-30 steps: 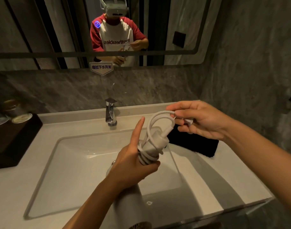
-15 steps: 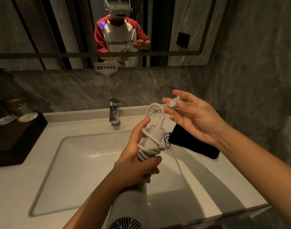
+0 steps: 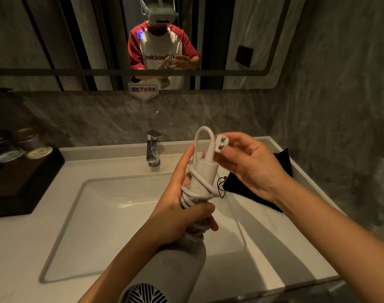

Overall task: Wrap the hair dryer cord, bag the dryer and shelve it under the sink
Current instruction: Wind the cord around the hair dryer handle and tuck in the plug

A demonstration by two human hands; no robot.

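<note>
A white hair dryer is held over the sink with its handle pointing up and its vented body at the bottom of the head view. My left hand grips the handle, over which the white cord is coiled in several turns. A short loop of cord arches above the handle tip. My right hand pinches the white plug just right of that loop, pins facing me. A black drawstring bag lies flat on the counter to the right, partly behind my right hand.
A white rectangular sink with a chrome faucet fills the counter's middle. A dark tray with lidded jars stands at the left. A mirror and grey stone walls close off the back and right.
My right hand has brought the plug over the top of the handle and closer to it, leaving a shorter loop. The dryer has come up and nearer the camera.
</note>
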